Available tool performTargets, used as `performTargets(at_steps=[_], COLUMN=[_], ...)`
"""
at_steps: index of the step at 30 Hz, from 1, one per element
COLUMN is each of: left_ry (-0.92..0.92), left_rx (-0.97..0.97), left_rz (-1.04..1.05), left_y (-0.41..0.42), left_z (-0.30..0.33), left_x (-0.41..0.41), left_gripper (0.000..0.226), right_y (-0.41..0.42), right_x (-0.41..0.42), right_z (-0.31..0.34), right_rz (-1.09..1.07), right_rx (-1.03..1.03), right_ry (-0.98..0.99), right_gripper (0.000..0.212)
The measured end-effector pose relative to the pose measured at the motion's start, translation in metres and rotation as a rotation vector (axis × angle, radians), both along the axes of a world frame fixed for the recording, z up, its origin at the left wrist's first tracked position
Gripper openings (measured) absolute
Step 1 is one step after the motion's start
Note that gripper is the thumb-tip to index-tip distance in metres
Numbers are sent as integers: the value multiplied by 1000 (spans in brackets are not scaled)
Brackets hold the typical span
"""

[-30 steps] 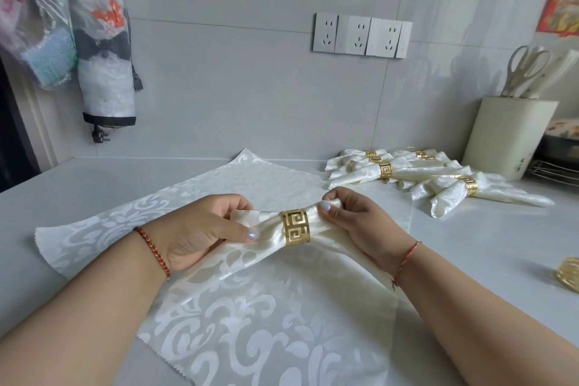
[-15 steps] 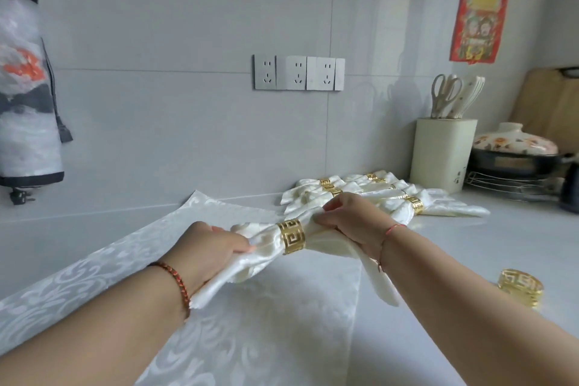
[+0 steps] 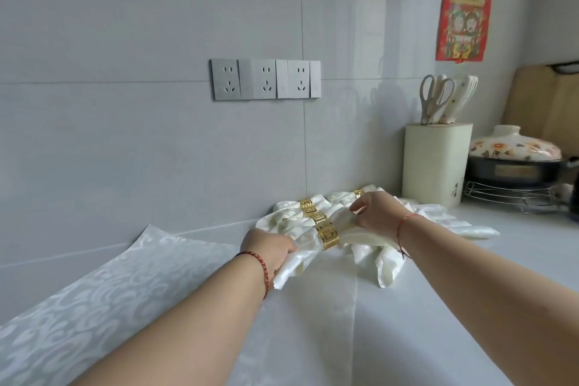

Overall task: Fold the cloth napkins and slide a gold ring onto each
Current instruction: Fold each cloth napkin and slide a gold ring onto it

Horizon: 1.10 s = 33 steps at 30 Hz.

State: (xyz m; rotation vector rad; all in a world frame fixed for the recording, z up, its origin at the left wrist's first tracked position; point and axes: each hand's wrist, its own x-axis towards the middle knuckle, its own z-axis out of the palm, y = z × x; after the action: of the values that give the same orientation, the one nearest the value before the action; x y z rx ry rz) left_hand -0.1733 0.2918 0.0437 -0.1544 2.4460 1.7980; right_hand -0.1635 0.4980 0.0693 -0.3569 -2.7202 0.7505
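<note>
Countertop point(image 3: 470, 307) against grey tiled wall point(image 3: 156, 135)

Both bare forearms extend forward and converge toward the centre. The left hand point(image 3: 272, 247) is back-up, fingers curled under and gripping one end of the rolled napkin point(image 3: 305, 241). The right hand point(image 3: 377, 209) is higher and farther forward, knuckles up, fingers curled down onto the other end. A red cord bracelet point(image 3: 262, 269) encircles each wrist.
</note>
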Motion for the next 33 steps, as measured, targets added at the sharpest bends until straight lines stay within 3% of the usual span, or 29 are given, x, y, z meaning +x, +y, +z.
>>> performTargets(at_steps=[14, 20, 23, 26, 33], left_ry=[169, 217, 268, 301, 286], left_rx=[-357, -416, -371, -407, -674], left_rz=[16, -32, -22, -60, -206], left_y=[39, 20, -4, -37, -135], left_z=[-40, -28, -25, -28, -43], left_x=[-67, -58, -39, -7, 71], left_gripper=[15, 12, 15, 11, 19], right_y=[13, 8, -14, -48, -145], right_x=[-63, -50, -31, -7, 53], right_z=[-23, -17, -10, -13, -43], right_rz=[-140, -155, -89, 60, 428], right_rx=[216, 345, 345, 209, 113], right_ry=[-193, -115, 27, 74, -67], right_gripper=[38, 32, 24, 22, 29])
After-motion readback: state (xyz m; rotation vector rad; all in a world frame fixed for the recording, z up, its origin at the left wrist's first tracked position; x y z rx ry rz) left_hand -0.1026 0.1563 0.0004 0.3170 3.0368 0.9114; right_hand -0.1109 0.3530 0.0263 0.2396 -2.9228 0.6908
